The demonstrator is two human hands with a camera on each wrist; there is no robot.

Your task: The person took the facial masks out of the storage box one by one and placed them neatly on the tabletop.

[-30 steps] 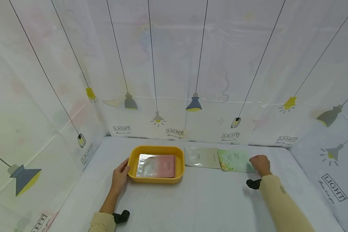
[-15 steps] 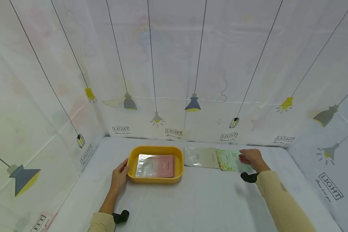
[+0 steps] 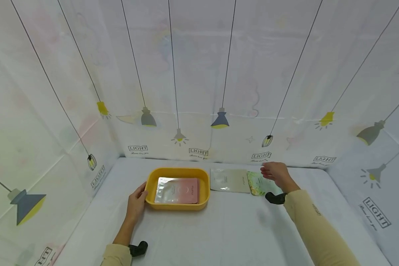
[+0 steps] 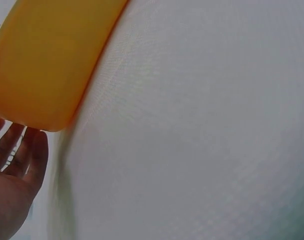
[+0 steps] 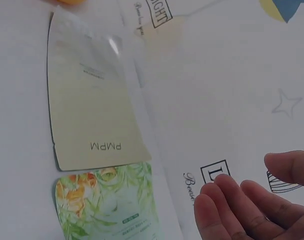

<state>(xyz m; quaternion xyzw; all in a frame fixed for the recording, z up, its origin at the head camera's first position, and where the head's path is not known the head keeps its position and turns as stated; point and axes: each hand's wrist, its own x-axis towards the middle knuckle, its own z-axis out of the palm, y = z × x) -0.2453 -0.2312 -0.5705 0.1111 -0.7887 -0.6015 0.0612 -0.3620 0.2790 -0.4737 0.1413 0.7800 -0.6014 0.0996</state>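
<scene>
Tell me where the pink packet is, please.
In the head view, the pink packet lies inside the yellow tray, left of the beige packet.

The left forearm (image 3: 123, 232), bare below its beige sleeve (image 3: 117, 255), angles forward to the left hand (image 3: 135, 207), whose fingers (image 4: 38, 155) stretch out, slightly parted. The right arm (image 3: 316, 225) (sleeved in beige nearly to the wrist (image 3: 288, 186)) reaches farther forward, the right hand (image 3: 276, 174) held aloft, fingertips (image 5: 207, 207) close together, fingers gently bent, thumb (image 5: 292, 165) standing apart.

Lamp-printed sheets (image 3: 193, 74) (on three sides) make this a booth.
</scene>
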